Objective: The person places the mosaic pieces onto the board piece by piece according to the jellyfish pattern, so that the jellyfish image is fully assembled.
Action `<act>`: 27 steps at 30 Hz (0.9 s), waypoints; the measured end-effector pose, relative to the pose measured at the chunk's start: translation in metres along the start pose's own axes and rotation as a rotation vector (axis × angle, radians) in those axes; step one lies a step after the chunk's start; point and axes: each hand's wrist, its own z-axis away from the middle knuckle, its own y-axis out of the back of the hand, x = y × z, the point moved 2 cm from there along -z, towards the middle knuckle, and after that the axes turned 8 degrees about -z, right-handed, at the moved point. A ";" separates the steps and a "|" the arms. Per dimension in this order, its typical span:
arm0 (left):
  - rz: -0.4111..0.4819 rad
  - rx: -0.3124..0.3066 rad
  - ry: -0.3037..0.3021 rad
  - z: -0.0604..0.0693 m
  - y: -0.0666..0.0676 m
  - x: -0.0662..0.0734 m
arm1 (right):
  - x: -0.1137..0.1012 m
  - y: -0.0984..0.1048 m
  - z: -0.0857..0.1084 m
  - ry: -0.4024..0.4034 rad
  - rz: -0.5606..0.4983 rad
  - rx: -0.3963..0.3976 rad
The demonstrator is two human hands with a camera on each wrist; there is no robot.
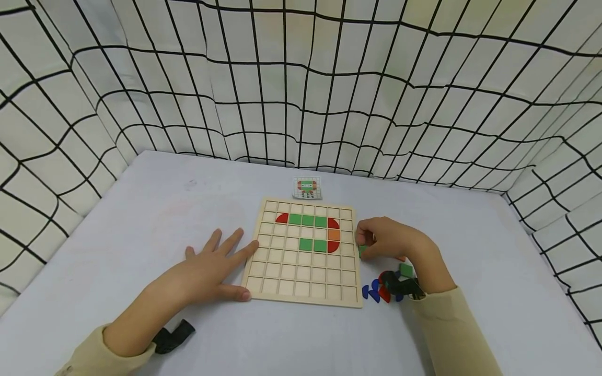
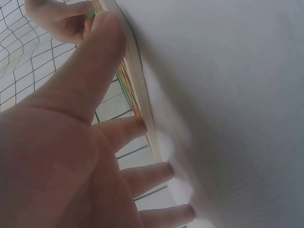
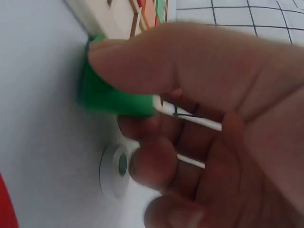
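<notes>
A wooden grid board (image 1: 294, 286) lies flat on the white table. On it sit a row of three green squares (image 1: 308, 220), two more green squares below, red quarter-round pieces (image 1: 333, 246) and an orange square (image 1: 334, 235). My left hand (image 1: 202, 277) spreads its fingers beside the board, thumb and index finger touching its left edge. Just off the board's right edge, my right hand (image 1: 390, 237) pinches a green square block (image 3: 121, 102) between thumb and fingers. In the right wrist view the block's lower side is near the tabletop; whether it touches cannot be told.
Loose blue pieces (image 1: 374, 295), red pieces (image 1: 384, 295) and a green block (image 1: 406, 270) lie below my right wrist. A small pattern card (image 1: 307, 187) stands behind the board. A white ring-like piece (image 3: 114, 171) shows near my right fingers. Black netting over white cloth surrounds the table.
</notes>
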 end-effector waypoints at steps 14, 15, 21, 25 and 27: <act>-0.010 0.002 -0.004 0.000 -0.001 -0.001 | -0.017 -0.002 -0.004 0.206 -0.095 0.062; -0.009 0.002 -0.005 0.000 -0.001 -0.001 | -0.018 -0.004 -0.005 0.215 -0.104 0.073; -0.002 -0.004 -0.002 0.000 0.000 -0.001 | -0.029 -0.015 -0.015 0.313 -0.161 0.086; 0.000 -0.004 -0.001 0.001 0.001 -0.001 | -0.035 -0.024 -0.020 0.342 -0.189 0.109; 0.001 -0.002 -0.002 0.001 0.001 -0.001 | -0.038 -0.028 -0.022 0.341 -0.200 0.135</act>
